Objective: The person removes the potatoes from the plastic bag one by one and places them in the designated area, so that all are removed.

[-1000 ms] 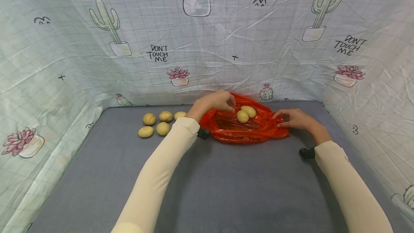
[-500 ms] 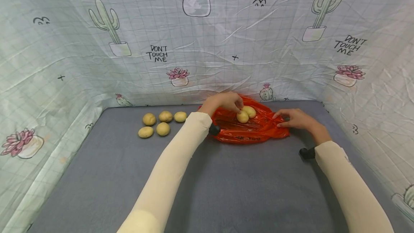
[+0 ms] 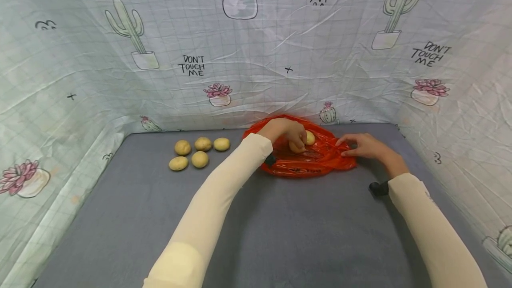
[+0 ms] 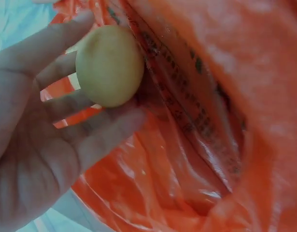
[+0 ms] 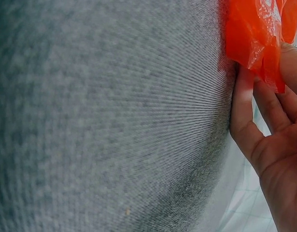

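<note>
Head view, centre-right: left hand (image 3: 287, 131) grips a round yellow potato (image 3: 296, 148) inside the red plastic bag (image 3: 299, 170) the right hand (image 3: 366, 147) pinches. Next move probably needs steadiness.

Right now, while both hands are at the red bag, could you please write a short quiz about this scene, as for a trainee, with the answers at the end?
1. How many potatoes lie on the grey table, outside the red plastic bag?

2. True or false: the right hand grips the red plastic bag.

3. Where is the left hand?
a) Flat on the grey table
b) Around a potato in the bag
c) Above the potatoes outside the bag

Key: 1. Five. 2. True. 3. b.
</note>
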The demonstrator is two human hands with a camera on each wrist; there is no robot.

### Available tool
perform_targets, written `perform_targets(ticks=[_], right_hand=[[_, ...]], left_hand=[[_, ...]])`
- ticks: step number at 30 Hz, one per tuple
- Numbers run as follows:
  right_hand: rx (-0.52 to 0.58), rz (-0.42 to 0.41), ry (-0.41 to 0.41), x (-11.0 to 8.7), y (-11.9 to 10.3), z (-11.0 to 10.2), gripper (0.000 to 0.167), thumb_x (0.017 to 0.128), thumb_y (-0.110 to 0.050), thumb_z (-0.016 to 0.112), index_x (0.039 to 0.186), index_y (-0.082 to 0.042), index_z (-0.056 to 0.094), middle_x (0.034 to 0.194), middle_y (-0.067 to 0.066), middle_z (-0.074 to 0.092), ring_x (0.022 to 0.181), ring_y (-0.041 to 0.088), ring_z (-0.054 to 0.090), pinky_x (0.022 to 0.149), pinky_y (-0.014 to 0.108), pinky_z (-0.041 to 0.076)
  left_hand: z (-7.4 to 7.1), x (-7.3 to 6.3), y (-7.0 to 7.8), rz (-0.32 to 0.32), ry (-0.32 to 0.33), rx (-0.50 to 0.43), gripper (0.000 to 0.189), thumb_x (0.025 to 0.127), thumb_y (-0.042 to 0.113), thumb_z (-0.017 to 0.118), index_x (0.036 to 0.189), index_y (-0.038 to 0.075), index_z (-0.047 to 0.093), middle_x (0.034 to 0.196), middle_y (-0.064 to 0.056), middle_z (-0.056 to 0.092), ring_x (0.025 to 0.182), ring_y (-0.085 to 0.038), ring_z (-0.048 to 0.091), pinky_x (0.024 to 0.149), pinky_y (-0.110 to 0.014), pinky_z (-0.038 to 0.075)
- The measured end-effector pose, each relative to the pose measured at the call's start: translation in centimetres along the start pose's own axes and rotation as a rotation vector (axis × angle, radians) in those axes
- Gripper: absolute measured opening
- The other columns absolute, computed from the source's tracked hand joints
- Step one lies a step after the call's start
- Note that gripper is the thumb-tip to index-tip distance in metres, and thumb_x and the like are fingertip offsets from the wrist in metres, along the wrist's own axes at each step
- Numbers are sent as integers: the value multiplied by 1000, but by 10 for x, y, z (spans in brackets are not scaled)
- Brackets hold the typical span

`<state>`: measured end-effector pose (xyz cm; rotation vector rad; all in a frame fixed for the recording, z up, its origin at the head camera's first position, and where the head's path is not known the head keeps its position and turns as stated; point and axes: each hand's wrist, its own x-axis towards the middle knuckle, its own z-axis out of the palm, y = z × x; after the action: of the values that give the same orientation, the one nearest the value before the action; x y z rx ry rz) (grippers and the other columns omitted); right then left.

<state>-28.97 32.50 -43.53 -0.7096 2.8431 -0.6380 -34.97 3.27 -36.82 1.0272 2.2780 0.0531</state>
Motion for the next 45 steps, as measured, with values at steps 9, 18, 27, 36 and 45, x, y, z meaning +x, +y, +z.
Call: perform_targets(ticks=[9,18,27,36,45], right_hand=[[10,-14,31,0,5,3,32,90,-26,80,120,-17,71,123,10,70,104,29,62,92,51,48],[23,-23,33,0,5,3,30,90,-20,79,119,-19,72,127,12,68,109,32,62,95,54,47],[35,-5,22,1,8,3,30,90,-20,79,119,-19,71,127,12,67,113,34,61,97,55,47],[32,1,19,-1,10,4,31,90,-20,79,120,-18,71,127,14,67,114,36,61,97,57,47],[31,8,26,0,11,6,32,90,-22,80,120,-18,72,126,13,68,107,31,61,94,53,47]], left_hand=[[-8,10,5,-70,-163,-216,41,100,32,65,133,7,60,121,-6,53,108,-17,53,100,-37,52],[-2,12,-8,57,-140,-103,43,97,22,67,137,8,61,125,-5,52,105,-16,50,89,-27,51],[4,12,-12,107,-31,-74,29,94,20,73,121,12,66,113,-2,57,93,-14,55,76,-24,51],[13,4,-13,164,57,-83,28,95,19,73,121,11,68,111,-4,60,86,-15,61,74,-25,55],[24,-34,-11,280,283,12,34,91,29,79,122,15,73,111,-1,63,95,-15,50,81,-26,41]])
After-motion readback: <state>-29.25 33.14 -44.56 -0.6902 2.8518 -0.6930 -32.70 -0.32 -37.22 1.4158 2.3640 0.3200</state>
